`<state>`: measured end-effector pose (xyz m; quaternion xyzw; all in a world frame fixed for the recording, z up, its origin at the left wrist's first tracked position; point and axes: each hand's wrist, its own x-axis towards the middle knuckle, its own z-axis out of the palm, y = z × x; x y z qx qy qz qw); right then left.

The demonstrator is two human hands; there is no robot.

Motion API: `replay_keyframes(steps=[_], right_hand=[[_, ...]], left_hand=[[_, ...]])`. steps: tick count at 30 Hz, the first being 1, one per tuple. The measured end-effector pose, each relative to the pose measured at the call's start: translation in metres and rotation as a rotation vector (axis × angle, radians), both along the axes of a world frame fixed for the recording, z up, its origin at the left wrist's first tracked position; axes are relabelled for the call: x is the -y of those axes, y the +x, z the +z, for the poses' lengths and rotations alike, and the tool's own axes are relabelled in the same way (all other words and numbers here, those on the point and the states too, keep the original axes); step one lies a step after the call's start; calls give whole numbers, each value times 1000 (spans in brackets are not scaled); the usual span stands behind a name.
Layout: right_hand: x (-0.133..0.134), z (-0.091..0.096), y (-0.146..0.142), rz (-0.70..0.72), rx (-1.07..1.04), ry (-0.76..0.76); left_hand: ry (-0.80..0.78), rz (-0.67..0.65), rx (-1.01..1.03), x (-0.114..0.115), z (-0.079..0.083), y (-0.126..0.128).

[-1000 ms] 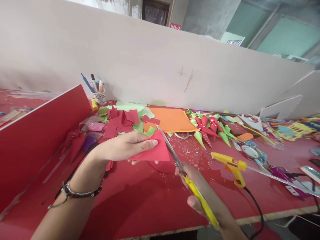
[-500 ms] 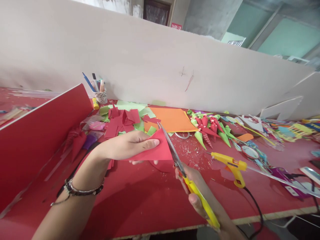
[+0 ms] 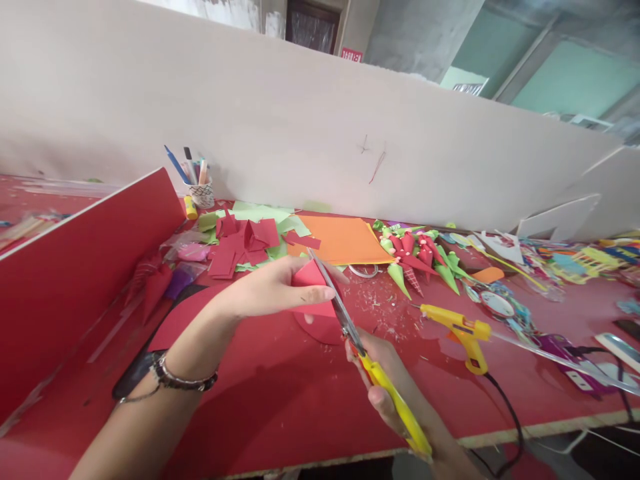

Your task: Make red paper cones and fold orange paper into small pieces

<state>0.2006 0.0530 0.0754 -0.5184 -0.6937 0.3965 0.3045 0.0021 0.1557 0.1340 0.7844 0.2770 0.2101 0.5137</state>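
Observation:
My left hand [image 3: 280,287] pinches a piece of red paper [image 3: 309,275], its thumb on top and its other fingers mostly hidden underneath. My right hand [image 3: 383,363] is wrapped round the yellow handles of a pair of scissors [image 3: 344,313]. The metal blades lie along the right edge of the red paper, pointing away from me, and look nearly closed. Beneath, on the red table [image 3: 280,400], a curved red paper edge shows. Cut red paper pieces [image 3: 240,250] are piled behind my left hand, next to orange sheets [image 3: 345,240].
A yellow glue gun [image 3: 457,327] with a black cord lies at the right. Red and green paper cones [image 3: 410,257] are heaped behind it. A cup of pens [image 3: 203,193] stands at the back left, near a red upright panel [image 3: 100,287]. A purple power strip [image 3: 570,363] lies far right.
My left hand has shifted right along the red paper, its thumb now close to the blades. Less of the paper shows. The scissors have moved slightly left.

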Motion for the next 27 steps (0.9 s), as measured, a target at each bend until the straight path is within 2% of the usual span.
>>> replay_keyframes(steps=[12,15,18,21,24,27], right_hand=[[0,-8,-1,40,-106,-71],[0,-9,-3,40,-129,-62],[1,-9,-5,38,-107,-70],[3,-10,-6,27,-95,-73],[7,-15,-4,16,-107,-60],[10,-23,3,13,-111,-36]], left_hand=[[-149,10,45,-2,-5,3],[-211,57,110,-2,-6,5],[-239,189,168,-3,-6,7],[-228,405,259,-7,-3,0],[-192,687,334,-13,1,-19],[-144,859,285,-25,0,-45]])
